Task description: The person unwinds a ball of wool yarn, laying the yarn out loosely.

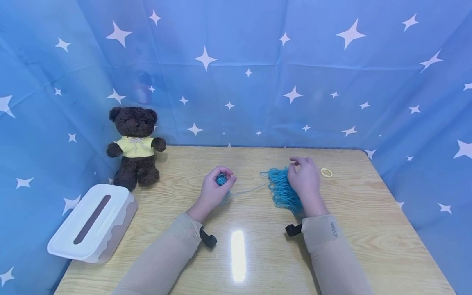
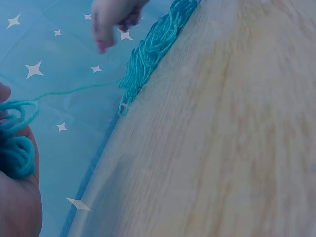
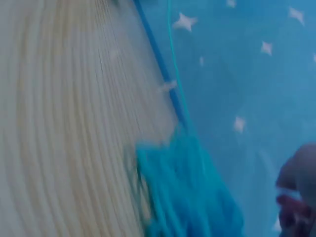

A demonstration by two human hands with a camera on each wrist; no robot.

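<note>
A small wound ball of turquoise yarn (image 1: 221, 179) sits in my left hand (image 1: 215, 189), whose fingers and thumb curl round it. Loose loops of the ball show in the left wrist view. From it a single strand (image 2: 79, 90) runs across to a loose skein of the same yarn (image 1: 283, 189) on the table. My right hand (image 1: 305, 178) is over the skein's right side, fingers bent and nothing seen between them. In the right wrist view its fingertips (image 3: 291, 173) are apart from the skein (image 3: 187, 192). Part of the skein is hidden under the right hand and wrist.
A pale yellow ring (image 1: 326, 172) lies just right of the right hand. On the left stand a brown teddy bear (image 1: 137, 164) in a yellow top and a white box (image 1: 73, 221) with a slotted lid. A blue starry curtain (image 1: 250, 110) hangs behind the wooden table (image 1: 265, 262).
</note>
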